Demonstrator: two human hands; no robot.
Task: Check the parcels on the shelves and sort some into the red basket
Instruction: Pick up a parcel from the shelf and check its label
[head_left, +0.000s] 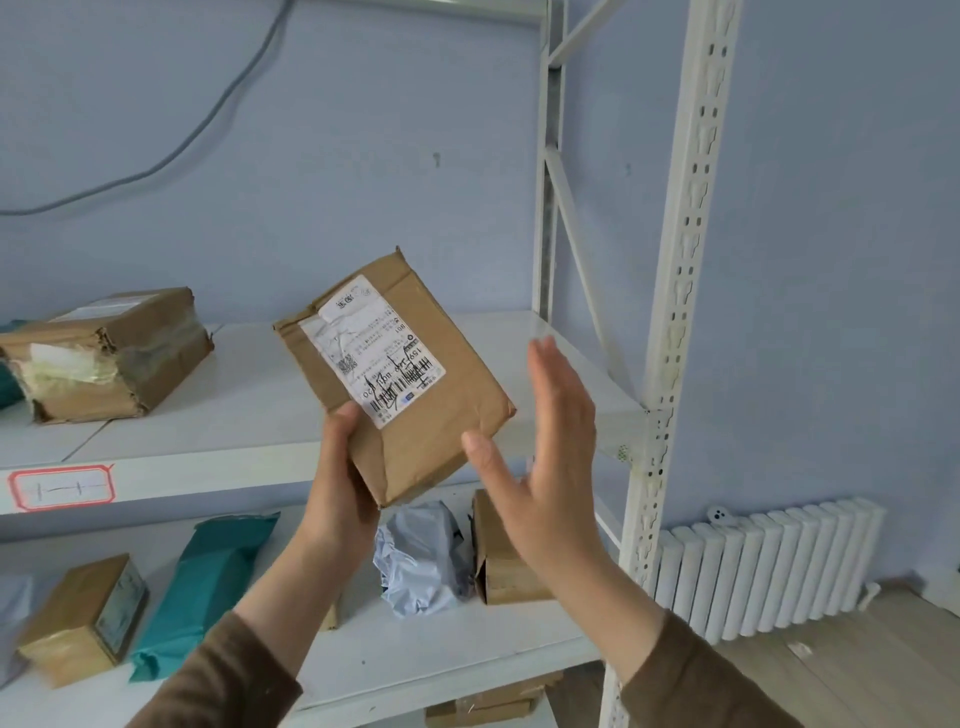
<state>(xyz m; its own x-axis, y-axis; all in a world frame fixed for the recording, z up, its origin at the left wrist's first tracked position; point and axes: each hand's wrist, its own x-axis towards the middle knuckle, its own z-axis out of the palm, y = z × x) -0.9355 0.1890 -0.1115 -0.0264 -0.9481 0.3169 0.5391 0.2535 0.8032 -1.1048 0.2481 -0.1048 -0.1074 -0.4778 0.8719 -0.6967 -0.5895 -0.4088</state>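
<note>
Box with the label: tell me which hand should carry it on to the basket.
Left. The left hand already grips the box at its lower corner, thumb on the labelled face. The right hand is open beside it, fingers straight, holding nothing. No basket is in view.

Cardboard parcel (415, 395) — brown, with white label (374, 348) printed in black. Mailer bag (208, 587) — teal. Shelf frame (680, 291) is painted white; wall (311, 156) pale blue.
</note>
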